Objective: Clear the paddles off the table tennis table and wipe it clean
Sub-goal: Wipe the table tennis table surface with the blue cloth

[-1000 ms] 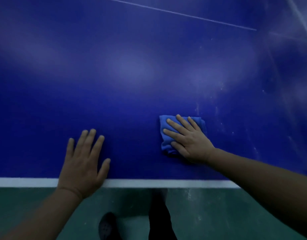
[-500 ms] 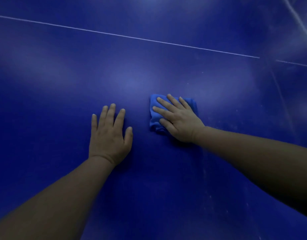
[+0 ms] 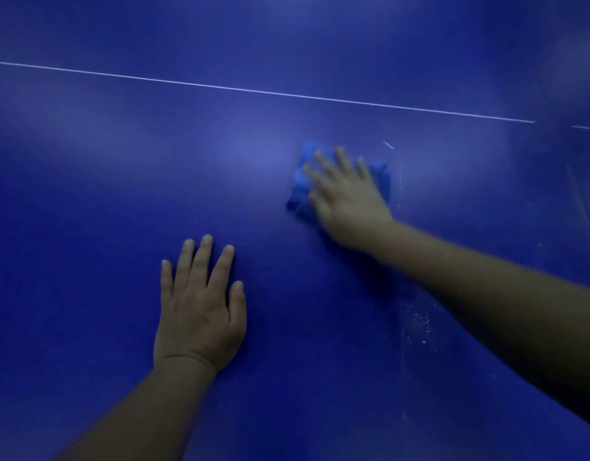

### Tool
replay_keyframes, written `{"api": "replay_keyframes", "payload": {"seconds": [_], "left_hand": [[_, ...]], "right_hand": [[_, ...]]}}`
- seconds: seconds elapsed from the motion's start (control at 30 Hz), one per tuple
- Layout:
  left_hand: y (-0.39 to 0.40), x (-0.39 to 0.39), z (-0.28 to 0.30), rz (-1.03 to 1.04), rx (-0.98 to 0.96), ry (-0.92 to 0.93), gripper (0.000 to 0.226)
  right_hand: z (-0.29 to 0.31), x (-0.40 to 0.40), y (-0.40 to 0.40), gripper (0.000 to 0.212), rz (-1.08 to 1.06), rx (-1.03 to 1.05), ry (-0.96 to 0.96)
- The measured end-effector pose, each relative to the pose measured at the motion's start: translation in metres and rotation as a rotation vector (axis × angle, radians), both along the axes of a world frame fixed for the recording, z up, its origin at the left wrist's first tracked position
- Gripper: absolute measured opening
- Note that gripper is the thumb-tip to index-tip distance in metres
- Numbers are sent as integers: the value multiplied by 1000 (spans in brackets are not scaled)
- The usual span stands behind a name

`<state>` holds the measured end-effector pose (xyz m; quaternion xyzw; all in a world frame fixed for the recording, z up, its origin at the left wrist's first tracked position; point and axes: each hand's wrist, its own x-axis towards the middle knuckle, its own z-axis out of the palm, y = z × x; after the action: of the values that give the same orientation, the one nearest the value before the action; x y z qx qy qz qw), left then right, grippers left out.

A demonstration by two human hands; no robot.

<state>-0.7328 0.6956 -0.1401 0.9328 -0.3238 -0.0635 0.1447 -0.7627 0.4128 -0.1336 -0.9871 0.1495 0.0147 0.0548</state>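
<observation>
The blue table tennis worktop (image 3: 87, 194) fills the whole view, crossed by a thin white line (image 3: 253, 91) running left to right beyond both hands; no paddles appear on the part shown, so the clearing step looks done and wiping is the step in hand.

The left hand (image 3: 200, 314) lies flat on the bare surface, its fingers (image 3: 202, 261) straight and slightly spread, holding nothing (most likely a prop, taking the person's weight as they lean out over the worktop).

The right hand (image 3: 347, 197), farther out and blurred, presses palm-down on a bunched blue cloth (image 3: 298, 191), with extended fingers on top of it rather than wrapped round it, which spreads pressure over the cloth.

Pale specks (image 3: 416, 324) lie beside the right forearm, so that patch probably needs a pass.
</observation>
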Motion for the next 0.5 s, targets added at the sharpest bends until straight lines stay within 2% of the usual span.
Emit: {"api": "replay_keyframes", "payload": {"seconds": [0.07, 0.13, 0.27, 0.33, 0.43, 0.5], "left_hand": [[-2, 0, -1, -6, 10, -10, 62], [-2, 1, -1, -5, 19, -24, 60], [-3, 0, -1, -5, 34, -53, 59], [-2, 1, -3, -6, 37, -59, 58], [-3, 2, -3, -4, 37, -68, 59], [-4, 3, -2, 0, 46, -72, 59]], "right_hand": [[-4, -25, 22, 58, 217, 28, 17], [-2, -12, -2, 59, 248, 12, 45], [2, 41, -72, 56, -272, -16, 43], [-2, 51, -53, 55, -351, -26, -8], [-6, 65, 12, 57, -114, -8, -43], [-5, 80, 22, 55, -28, 35, -12]]}}
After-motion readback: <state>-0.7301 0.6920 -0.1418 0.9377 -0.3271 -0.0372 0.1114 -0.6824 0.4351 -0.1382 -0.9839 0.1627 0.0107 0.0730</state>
